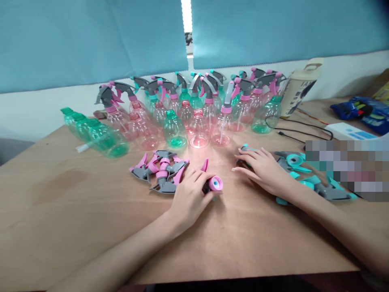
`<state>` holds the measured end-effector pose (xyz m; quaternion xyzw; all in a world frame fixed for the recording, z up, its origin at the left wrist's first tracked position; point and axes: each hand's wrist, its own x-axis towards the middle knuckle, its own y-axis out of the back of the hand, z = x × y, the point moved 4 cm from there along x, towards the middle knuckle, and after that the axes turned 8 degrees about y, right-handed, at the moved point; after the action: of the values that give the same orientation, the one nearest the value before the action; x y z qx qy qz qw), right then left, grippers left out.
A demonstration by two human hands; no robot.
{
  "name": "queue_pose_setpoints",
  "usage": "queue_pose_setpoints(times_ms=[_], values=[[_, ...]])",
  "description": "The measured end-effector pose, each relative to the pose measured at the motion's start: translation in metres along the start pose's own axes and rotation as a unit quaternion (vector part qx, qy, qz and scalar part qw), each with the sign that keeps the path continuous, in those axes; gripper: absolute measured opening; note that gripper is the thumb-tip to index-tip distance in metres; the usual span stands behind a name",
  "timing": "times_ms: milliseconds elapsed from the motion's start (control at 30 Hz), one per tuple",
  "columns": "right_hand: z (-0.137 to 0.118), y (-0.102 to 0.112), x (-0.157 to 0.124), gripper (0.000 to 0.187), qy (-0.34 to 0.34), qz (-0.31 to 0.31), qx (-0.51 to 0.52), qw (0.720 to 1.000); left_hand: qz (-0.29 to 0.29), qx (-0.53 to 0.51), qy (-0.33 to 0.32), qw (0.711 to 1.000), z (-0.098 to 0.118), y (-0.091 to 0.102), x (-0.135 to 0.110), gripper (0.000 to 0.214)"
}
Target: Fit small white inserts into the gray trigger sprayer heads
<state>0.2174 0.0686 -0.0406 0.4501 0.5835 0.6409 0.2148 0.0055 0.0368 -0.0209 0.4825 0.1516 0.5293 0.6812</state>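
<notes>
My left hand (191, 196) is closed around a grey and pink spray head (215, 183), its pink collar facing me past the thumb. Right beside it lies a pile of pink and grey spray heads (164, 172). My right hand (264, 168) has its fingers stretched out over a grey and teal spray head (244, 147). Most of that one is hidden under the fingers, so I cannot tell whether they touch it. Partly behind my right wrist are several teal and grey spray heads (316, 186).
Behind my hands stand several pink and green bottles, among them an open green bottle (176, 132) and an open pink bottle (199, 129). Green bottles (105, 140) stand at left. A large cream bottle (299, 89), black cable (299, 138), white box (349, 132) and blue packet (364, 113) are at right.
</notes>
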Motion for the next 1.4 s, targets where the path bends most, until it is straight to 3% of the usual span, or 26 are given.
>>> queue_pose_setpoints(times_ms=[133,267,467,567,733,867,1133,1400], values=[[-0.019,0.022,0.0,0.028,0.037,0.071,0.026,0.996,-0.017,-0.03,0.019,0.999,-0.005,0.0,0.001,0.029],[-0.032,0.041,-0.001,0.018,0.019,0.157,0.126,0.979,-0.03,-0.058,0.023,0.998,-0.007,-0.001,0.001,0.029],[-0.068,0.037,0.008,0.014,0.044,0.058,0.309,0.948,0.006,-0.082,0.013,0.996,-0.005,0.001,0.001,0.028],[-0.076,0.027,0.008,0.02,0.059,0.052,0.286,0.955,0.021,-0.078,0.002,0.997,-0.006,0.003,0.001,0.025],[-0.081,0.016,-0.001,0.032,0.11,0.117,0.179,0.971,0.038,-0.073,0.003,0.997,-0.007,0.004,0.001,0.026],[-0.088,0.016,-0.008,0.034,0.112,0.15,0.134,0.973,0.056,-0.074,-0.002,0.996,-0.006,0.003,0.002,0.025],[-0.092,0.018,-0.013,0.037,0.08,0.163,0.166,0.969,0.038,-0.083,-0.03,0.995,-0.003,-0.002,0.0,0.031],[-0.089,0.012,-0.013,0.035,0.1,0.123,0.224,0.962,0.024,-0.095,-0.052,0.994,-0.003,-0.002,0.001,0.029]])
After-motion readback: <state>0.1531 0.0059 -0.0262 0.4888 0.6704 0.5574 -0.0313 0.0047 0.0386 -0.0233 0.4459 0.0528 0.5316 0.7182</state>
